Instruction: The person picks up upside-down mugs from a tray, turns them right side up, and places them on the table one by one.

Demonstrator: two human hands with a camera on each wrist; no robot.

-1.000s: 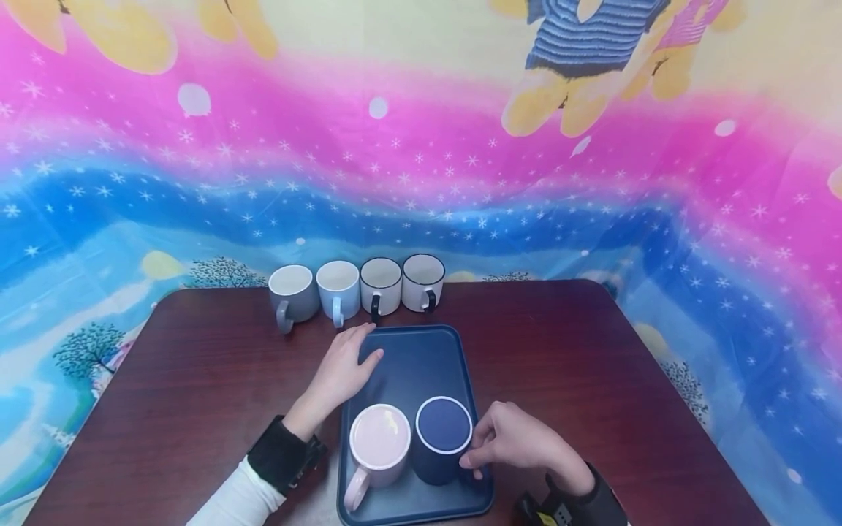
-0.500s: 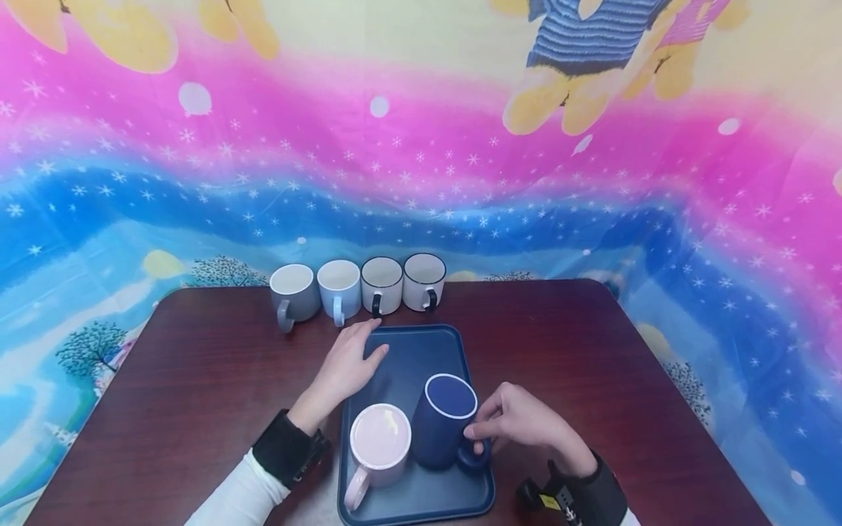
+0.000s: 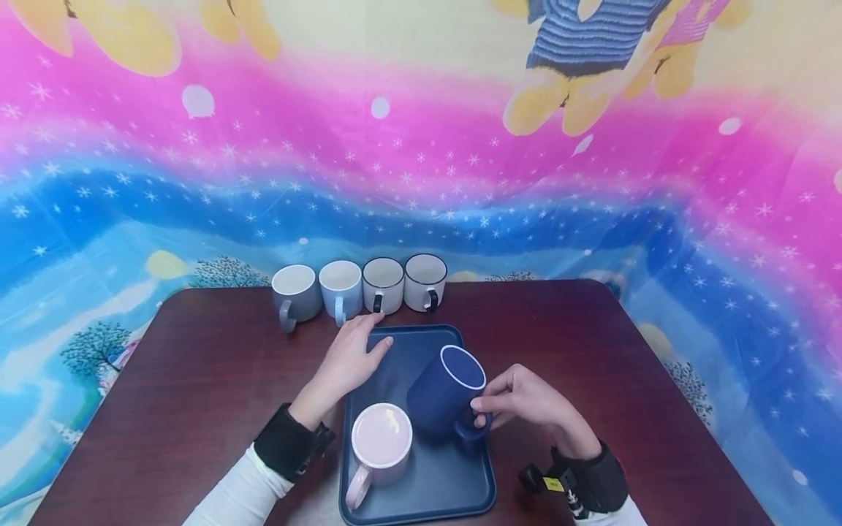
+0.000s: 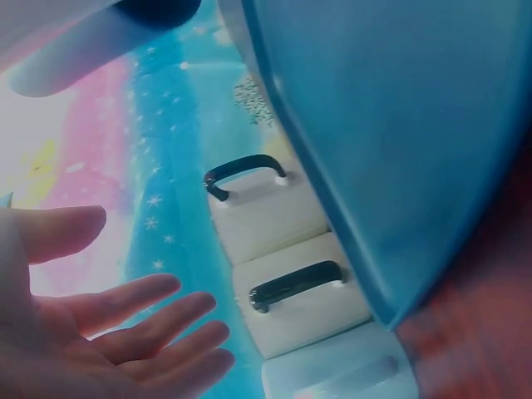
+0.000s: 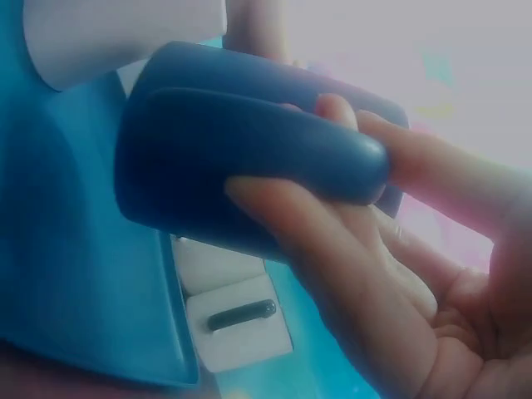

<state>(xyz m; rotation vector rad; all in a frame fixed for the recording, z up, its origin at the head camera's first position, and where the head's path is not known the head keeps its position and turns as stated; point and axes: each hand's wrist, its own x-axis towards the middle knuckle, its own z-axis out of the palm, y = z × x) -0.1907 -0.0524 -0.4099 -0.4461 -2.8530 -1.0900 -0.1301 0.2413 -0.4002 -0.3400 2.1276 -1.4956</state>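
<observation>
My right hand (image 3: 526,398) pinches the handle of a navy mug (image 3: 437,394) between thumb and fingers. The mug leans over the dark blue tray (image 3: 454,497), its white-ringed end facing up and to the right. In the right wrist view the thumb lies along one side of the navy handle (image 5: 274,141), with fingers on the other. A pink mug (image 3: 381,438) stands on the tray's near left part, handle toward me. My left hand (image 3: 349,358) reaches over the tray's far left edge with fingers extended and holding nothing, fingertips close to a white mug's black handle (image 3: 378,303).
Behind the tray stand a grey mug (image 3: 299,296), a light blue mug (image 3: 342,288) and two white mugs with black rims, the right one (image 3: 424,281) at the row's end. The brown table (image 3: 559,329) meets a patterned cloth backdrop (image 3: 460,168).
The navy mug has tilted and moved up and away from the tray's near right part, its top end leaning right. My right hand moved with it; the left hand shifted slightly forward.
</observation>
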